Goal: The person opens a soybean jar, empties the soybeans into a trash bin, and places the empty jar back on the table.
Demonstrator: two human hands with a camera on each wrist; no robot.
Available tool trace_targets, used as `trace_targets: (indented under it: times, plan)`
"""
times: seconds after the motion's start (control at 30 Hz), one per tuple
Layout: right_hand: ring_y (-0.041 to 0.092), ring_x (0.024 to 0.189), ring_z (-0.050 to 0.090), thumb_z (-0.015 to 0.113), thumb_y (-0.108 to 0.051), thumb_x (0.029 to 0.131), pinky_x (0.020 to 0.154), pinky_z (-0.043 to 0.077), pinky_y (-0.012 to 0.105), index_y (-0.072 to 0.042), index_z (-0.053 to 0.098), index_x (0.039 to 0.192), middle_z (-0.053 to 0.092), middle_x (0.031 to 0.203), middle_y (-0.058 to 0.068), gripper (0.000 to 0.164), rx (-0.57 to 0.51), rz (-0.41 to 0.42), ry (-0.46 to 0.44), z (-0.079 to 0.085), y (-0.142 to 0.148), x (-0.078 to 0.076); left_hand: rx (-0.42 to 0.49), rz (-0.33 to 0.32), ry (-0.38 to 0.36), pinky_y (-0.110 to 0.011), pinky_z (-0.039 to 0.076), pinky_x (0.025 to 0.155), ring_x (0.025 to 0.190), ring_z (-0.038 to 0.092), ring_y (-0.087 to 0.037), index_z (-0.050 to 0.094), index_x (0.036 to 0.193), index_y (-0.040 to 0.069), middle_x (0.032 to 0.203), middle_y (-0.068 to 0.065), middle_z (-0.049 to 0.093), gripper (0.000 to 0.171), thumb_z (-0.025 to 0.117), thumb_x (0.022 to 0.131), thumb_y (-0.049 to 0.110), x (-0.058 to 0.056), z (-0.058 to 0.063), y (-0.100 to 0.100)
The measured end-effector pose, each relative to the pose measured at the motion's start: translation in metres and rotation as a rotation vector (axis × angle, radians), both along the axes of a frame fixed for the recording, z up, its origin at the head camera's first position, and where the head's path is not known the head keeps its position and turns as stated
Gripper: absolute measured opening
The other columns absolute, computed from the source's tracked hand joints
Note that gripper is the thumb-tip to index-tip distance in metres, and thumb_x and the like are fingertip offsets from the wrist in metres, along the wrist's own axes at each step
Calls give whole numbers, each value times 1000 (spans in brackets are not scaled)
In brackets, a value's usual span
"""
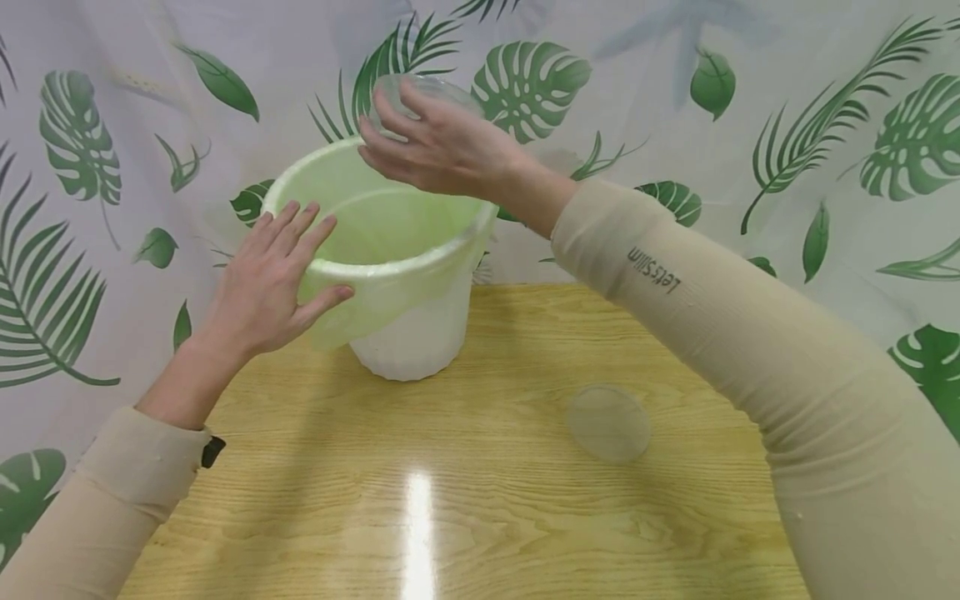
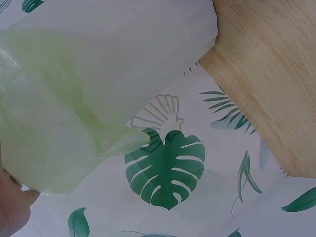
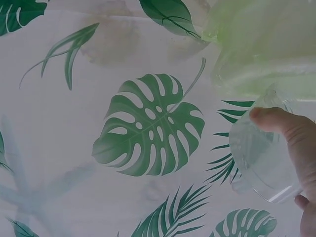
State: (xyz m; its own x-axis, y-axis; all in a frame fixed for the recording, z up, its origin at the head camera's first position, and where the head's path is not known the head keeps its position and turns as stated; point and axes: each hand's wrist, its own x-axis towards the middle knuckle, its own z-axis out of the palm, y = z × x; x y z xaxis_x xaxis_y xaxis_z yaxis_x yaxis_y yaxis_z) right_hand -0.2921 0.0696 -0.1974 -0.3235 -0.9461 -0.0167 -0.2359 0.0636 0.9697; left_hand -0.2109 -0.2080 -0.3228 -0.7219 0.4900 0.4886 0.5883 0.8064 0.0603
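Note:
A white bin (image 1: pixel 420 337) stands at the back of the wooden table, lined with a pale green plastic bag (image 1: pixel 375 227) folded over its rim. My left hand (image 1: pixel 264 287) rests on the rim's near left side, fingers straight and thumb spread. Above the far side of the opening, my right hand (image 1: pixel 453 152) grips a clear plastic container (image 3: pixel 256 150), tilted over. In the head view that hand covers most of the container. Whether anything is inside it, I cannot tell. The left wrist view catches the bag's loose hem (image 2: pixel 54 148) and a bit of the left hand.
A clear round disc, perhaps a lid (image 1: pixel 609 423), lies on the wooden table (image 1: pixel 480 517) to the right of the bin. Behind the table hangs a white sheet (image 1: pixel 300 50) printed with green leaves, close to the bin's back.

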Motion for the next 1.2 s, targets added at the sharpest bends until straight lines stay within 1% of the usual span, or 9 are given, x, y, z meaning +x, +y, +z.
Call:
trace_targets:
  times: [0.1,0.23,0.33,0.53,0.7,0.8,0.87,1.03,1.2]
  plan:
    - [38,146,49,42,-19,113,115,50,48,-9,34,163,45,164,13,51,6,-26,-26,-3,-1,-1,-1,3,-5,-62,26,132,156,36,-47,44,160,4,165,-25,43,107,18,97,87,0,0,0]
    - [39,148,47,44,-21,113,115,50,48,-8,31,164,43,165,14,54,18,-47,-43,-5,-2,-2,3,-1,1,-61,26,132,156,37,-47,44,159,4,165,-25,43,107,18,97,87,0,1,0]
    - [39,149,45,46,-20,112,117,49,48,-7,29,165,41,166,15,57,26,-57,-28,-4,-2,-1,1,0,5,-61,26,132,156,37,-47,44,159,4,165,-25,43,107,17,97,87,-1,1,0]
    - [38,149,45,44,-16,112,115,49,46,-8,28,165,40,166,13,56,11,-52,-11,-3,-1,1,-1,2,-1,-61,26,132,157,36,-47,44,159,4,166,-25,43,107,18,96,87,-1,0,-1]
    - [37,146,48,48,-6,108,111,53,45,-10,29,165,41,165,12,60,-65,-53,-35,-1,5,1,1,2,-8,-60,25,133,157,36,-47,43,160,5,166,-25,43,107,19,97,87,-1,-1,-1]
    - [36,145,50,54,-4,105,108,54,45,-10,30,164,43,163,12,64,-111,-50,-42,-1,11,0,2,2,-11,-60,24,133,157,35,-47,43,160,5,166,-25,43,106,19,97,87,-1,-1,-1]
    - [36,144,51,55,-5,104,106,54,44,-10,31,163,45,162,12,64,-148,-50,-51,-1,16,1,-1,3,-13,-60,24,133,157,35,-47,42,161,5,166,-25,42,106,19,97,87,-1,0,-1]
    - [36,145,51,58,-12,104,109,54,45,-9,31,164,45,162,14,66,-253,-74,-106,-1,31,4,-8,5,-19,-60,22,134,158,34,-46,41,161,5,166,-25,41,107,18,97,87,-1,0,-1]
    - [39,141,53,63,-16,98,108,56,49,-7,35,163,48,160,15,71,-379,-52,-160,-4,49,8,-8,5,-16,-60,23,134,157,35,-47,41,161,5,166,-25,42,108,17,96,88,-1,0,-1]
